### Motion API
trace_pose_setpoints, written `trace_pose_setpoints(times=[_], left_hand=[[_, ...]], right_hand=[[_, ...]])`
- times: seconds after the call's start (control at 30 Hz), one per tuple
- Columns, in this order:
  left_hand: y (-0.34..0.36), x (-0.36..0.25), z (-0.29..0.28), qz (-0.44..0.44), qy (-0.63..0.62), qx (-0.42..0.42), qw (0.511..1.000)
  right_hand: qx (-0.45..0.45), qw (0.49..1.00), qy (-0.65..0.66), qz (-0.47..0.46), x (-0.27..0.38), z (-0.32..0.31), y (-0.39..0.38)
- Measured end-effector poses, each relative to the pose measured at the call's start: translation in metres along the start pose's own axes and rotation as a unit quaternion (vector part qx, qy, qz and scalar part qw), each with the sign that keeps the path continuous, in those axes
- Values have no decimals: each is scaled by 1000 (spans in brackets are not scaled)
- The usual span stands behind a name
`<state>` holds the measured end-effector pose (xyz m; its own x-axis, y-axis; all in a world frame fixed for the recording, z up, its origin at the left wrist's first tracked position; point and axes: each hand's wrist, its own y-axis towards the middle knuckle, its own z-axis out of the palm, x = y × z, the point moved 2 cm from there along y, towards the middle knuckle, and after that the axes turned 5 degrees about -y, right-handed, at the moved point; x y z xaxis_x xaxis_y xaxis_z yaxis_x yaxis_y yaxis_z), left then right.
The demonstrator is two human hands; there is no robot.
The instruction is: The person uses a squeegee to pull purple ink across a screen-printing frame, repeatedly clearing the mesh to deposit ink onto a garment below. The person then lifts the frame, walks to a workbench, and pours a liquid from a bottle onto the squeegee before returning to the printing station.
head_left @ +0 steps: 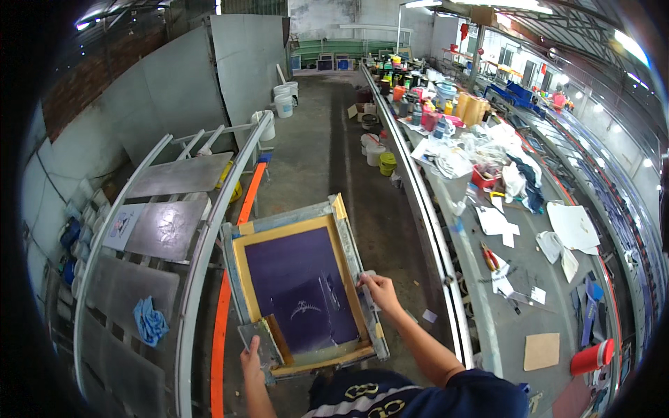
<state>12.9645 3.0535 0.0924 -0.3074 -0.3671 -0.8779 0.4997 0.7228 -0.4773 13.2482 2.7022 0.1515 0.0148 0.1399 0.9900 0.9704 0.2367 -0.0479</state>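
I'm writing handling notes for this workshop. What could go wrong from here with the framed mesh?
The grey block under the left hand's thumb overlaps the frame's corner; if that grip loosens, it might slide across the purple mesh. The frame also appears near the metal rack rail, so swinging it left could knock it.

Right fingers [369, 280] hold a framed purple screen [296, 275]; left fingers [254, 344] seemingly grip a squeegee [268, 341].

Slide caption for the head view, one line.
Right hand on the right edge, left hand at the near-left corner of a purple framed screen, between metal rack and cluttered table.
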Motion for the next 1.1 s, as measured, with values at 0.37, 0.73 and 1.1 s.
trace_pose_setpoints(times=[0.37, 0.73, 1.1], left_hand=[[276, -165, 171, 48, 34, 43, 997], [500, -300, 478, -32, 69, 150, 986], [739, -369, 645, -73, 18, 124, 989]], right_hand=[[-1, 999, 38, 35, 34, 49, 279], [-166, 983, 48, 57, -30, -2, 596], [-80, 997, -16, 13, 28, 3, 970]])
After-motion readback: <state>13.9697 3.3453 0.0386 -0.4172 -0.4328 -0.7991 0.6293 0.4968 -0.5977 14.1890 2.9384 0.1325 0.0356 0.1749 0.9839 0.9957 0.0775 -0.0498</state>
